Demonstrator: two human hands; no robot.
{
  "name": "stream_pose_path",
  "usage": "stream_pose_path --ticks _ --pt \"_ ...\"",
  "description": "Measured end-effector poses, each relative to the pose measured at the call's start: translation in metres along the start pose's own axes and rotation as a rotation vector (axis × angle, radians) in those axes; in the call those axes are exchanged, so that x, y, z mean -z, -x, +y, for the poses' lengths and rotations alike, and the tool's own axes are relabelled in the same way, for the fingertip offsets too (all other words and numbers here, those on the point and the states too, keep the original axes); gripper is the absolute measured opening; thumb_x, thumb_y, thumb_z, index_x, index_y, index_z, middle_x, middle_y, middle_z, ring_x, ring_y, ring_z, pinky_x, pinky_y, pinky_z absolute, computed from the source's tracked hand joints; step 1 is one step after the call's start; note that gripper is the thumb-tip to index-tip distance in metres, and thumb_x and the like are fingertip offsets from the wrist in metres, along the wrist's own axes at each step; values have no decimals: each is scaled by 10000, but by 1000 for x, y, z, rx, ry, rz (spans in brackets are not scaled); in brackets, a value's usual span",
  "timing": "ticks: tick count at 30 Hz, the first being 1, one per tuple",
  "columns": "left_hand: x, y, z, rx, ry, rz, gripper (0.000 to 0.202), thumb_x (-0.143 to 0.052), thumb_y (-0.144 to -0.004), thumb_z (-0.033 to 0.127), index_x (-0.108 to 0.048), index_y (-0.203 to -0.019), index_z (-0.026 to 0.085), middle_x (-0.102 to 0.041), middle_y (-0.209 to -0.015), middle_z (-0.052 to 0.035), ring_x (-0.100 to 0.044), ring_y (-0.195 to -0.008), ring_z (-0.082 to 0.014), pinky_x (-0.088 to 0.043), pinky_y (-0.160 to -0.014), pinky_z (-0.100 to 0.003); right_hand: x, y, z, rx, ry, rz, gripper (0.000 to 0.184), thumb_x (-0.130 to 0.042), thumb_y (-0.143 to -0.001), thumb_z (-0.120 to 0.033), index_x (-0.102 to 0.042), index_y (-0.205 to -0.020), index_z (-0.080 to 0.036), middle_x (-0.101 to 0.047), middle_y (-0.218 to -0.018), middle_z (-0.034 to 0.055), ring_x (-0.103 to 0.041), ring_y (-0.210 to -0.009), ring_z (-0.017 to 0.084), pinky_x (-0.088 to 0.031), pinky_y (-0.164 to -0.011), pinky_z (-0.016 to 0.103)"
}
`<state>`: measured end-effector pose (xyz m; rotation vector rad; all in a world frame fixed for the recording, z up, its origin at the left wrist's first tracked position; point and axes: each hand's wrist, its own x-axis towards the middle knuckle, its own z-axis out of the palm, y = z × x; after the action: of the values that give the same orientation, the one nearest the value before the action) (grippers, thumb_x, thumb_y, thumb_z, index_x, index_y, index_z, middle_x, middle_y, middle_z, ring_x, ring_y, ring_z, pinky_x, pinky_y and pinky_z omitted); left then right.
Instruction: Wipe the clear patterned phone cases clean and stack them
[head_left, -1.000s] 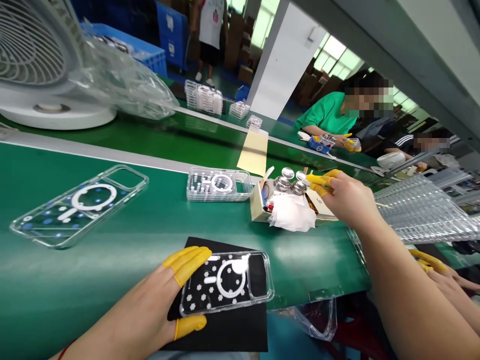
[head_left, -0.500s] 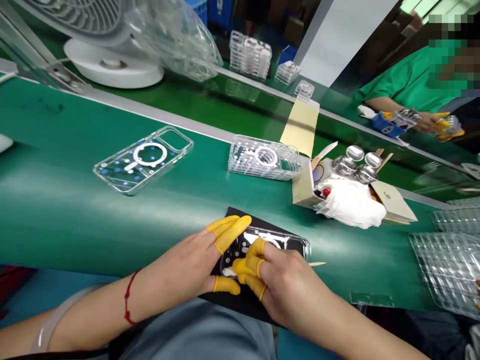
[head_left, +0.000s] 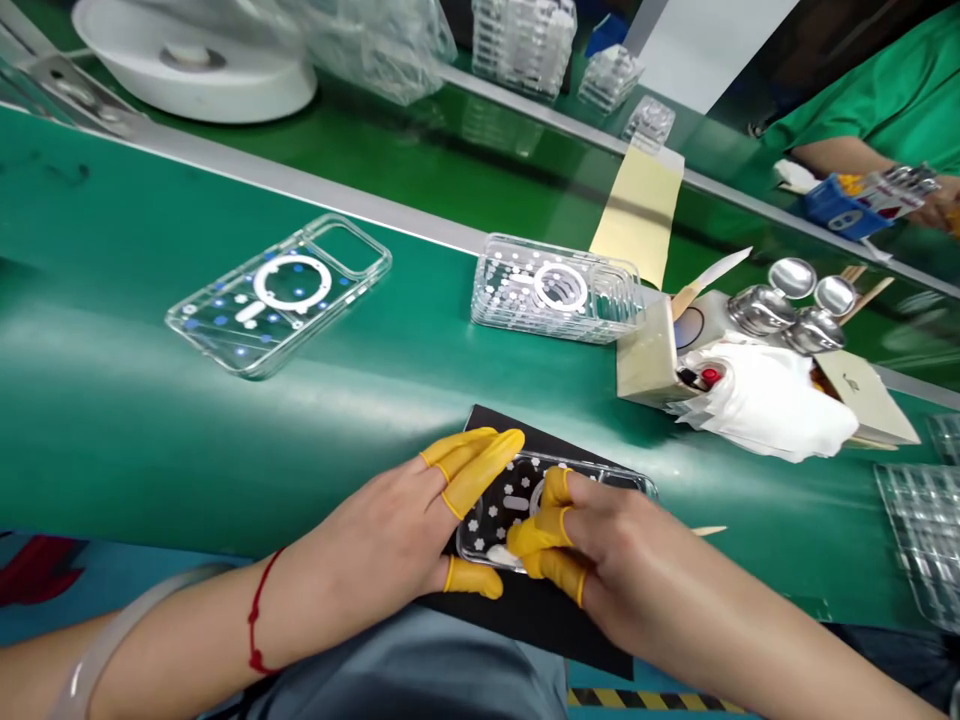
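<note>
A clear phone case [head_left: 495, 495] with white flowers and a white ring lies on a black mat [head_left: 495, 420] in front of me. My left hand [head_left: 397, 520], in yellow finger cots, grips the case's left end, with fingers over the far edge and the thumb at the near edge. My right hand [head_left: 592, 550], also in yellow cots, pinches a bit of white cloth [head_left: 501, 555] and presses it on the case near its lower edge. Part of the ring is hidden behind the right fingers. A pale wooden point [head_left: 709, 530] shows beyond the right wrist; I cannot tell whether it is held.
Another clear case [head_left: 281, 300] lies at the left. Behind the mat is a stack of clear cases [head_left: 555, 290]. To its right stands a box [head_left: 645, 350] with white cloths [head_left: 772, 400] and metal pots [head_left: 761, 308]. Clear trays [head_left: 922, 530] are far right; a person in green sits opposite.
My right hand has slid the white cloth a little rightward along the case's lower edge. The left hand keeps its grip. The whole view has shifted somewhat.
</note>
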<state>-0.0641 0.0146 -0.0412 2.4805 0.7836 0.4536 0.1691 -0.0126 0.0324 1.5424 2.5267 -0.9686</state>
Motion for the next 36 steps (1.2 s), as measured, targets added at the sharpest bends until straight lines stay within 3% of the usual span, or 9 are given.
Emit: stream_pose_path --ticks 4,9,12,15,21,25,28,32,36 --pt "2 -2 2 -20 -52 6 1125 -706 -917 654 -62 -1716 193 -631 -1520 -171 -643 -1363 -343 -523 -1147 -427 12 -8 -3 -63 -48 -119 196 -644 -776 9 -640 -739 -183 -699 -899 68 -674 -691 179 -472 -607 263" --pt "2 0 1 -12 -20 -32 978 -621 -964 677 -193 -1697 191 -629 -1524 -166 -634 -1376 -350 -503 -1180 -460 18 -13 -8 -109 22 -231 240 -631 -706 55 -619 -703 -185 -695 -857 55 -656 -664 179 -412 -580 267" --pt "1 1 -1 8 14 -43 919 -658 -957 659 -291 -1680 225 -625 -1535 -142 -613 -1402 -349 -484 -1208 -470 15 -12 -9 -41 72 -188 167 -660 -750 -26 -641 -732 -190 -680 -844 54 -583 -573 159 -327 -520 285" --pt "1 2 -2 28 31 -39 979 -711 -923 654 -272 -1689 232 -618 -1543 -147 -630 -1381 -358 -513 -1185 -472 15 1 0 43 84 -133 149 -662 -790 -78 -626 -720 -205 -637 -790 29 -490 -496 133 -256 -475 296" --pt "4 -4 0 -22 10 23 1119 -699 -941 631 15 -1721 264 -581 -1585 -128 -599 -1421 -333 -476 -1219 -462 21 40 25 -21 69 -7 283 -573 -887 -20 -574 -684 -217 -606 -763 13 -549 -552 130 -325 -505 272" --pt "4 -5 0 -13 17 57 1021 -612 -982 658 -25 -1724 274 -545 -1620 -117 -569 -1452 -315 -481 -1213 -446 11 31 17 16 79 -3 229 -631 -798 -6 -592 -690 -203 -604 -773 12 -522 -526 121 -306 -485 272" --pt "3 -5 -1 -4 -1 52 922 -524 -1018 670 -87 -1722 266 -558 -1606 -111 -570 -1449 -301 -479 -1218 -438 17 43 25 -57 84 -5 243 -617 -851 -32 -614 -683 -207 -627 -778 20 -551 -525 128 -345 -482 268" --pt "6 -4 0 1 -25 33 872 -517 -1023 670 -168 -1713 268 -589 -1577 -105 -581 -1438 -311 -492 -1212 -458 40 86 44 -214 -42 140 276 -638 -973 -203 -690 -705 -244 -658 -739 26 -630 -556 164 -473 -490 262" --pt "13 -11 9 -28 41 63 831 -649 -956 672 -403 -1639 268 -548 -1616 -118 -492 -1513 -362 -458 -1237 -531 41 93 35 -148 -288 447 120 -694 -985 -256 -801 -969 -309 -753 -883 26 -737 -765 189 -618 -666 262"
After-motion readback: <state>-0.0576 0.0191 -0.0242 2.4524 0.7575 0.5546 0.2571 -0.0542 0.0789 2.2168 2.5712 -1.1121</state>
